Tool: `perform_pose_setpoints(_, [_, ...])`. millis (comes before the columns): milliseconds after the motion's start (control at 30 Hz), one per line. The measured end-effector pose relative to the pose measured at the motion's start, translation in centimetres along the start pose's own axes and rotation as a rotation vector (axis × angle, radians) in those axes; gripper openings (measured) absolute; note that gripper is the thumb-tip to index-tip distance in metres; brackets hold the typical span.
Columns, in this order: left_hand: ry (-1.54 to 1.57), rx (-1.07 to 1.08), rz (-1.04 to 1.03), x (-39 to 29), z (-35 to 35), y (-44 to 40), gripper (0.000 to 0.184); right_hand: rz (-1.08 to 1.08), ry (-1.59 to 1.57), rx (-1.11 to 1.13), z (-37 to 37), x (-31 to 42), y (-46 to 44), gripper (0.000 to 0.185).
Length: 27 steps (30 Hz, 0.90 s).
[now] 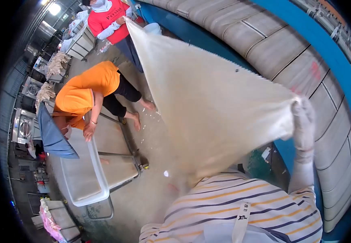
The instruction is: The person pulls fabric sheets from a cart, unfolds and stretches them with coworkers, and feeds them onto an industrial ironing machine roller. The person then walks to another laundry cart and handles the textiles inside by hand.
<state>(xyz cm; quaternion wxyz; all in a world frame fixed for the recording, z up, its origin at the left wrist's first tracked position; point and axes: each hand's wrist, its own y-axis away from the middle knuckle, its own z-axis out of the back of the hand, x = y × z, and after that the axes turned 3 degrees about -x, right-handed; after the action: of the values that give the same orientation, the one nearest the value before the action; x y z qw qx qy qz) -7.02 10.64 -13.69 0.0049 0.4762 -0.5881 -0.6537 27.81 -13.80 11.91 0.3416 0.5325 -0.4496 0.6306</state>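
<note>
My right hand (303,119), in a pale covering, is closed around one corner of the big off-white cloth (212,101), the fingers curled over a bunched fold near the edge. My left hand I can't make out, so I cannot tell how far open it is or whether it has hold of anything. The cloth hangs in the air between me and a co-worker in red (107,30), who grips the far corner; its top edge runs nearly straight between us, just in front of the grey padded belts (276,48) of the blue-framed machine, while the rest droops towards my striped shirt (244,198) over the floor (143,198). I judge it soft and limp, with no stiffness of its own, and thin enough to be light for its spread, though whether it is damp I can't say. It ought to crease and sag wherever nothing supports it, and is unlikely to break, though a loosely held corner could slip. I'd take it at the corners or along the edge, a good pinch of fabric in the fingers, rather than mid-panel, where it would only bunch. A person in orange (84,91) bends over a wheeled cart (102,190).
</note>
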Motion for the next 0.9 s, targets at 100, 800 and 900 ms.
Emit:
perform_pose_setpoints(100, [-0.327, 0.145, -0.346, -1.6, -3.0, -2.8, 0.035, 0.234, 0.148, -0.114, 2.3, 6.2, 1.0, 0.031])
perform_pose_setpoints(800, [-0.983, -0.204, -0.296, 4.0, 1.6, -3.1, 0.043, 0.069, 1.958, -0.573, 13.5, -7.5, -12.4, 0.045])
perform_pose_setpoints(900, [-0.782, -0.255, -0.078, 1.5, -0.3, -0.5, 0.044, 0.217, 1.871, -0.376, 8.6, -7.8, -11.6, 0.054])
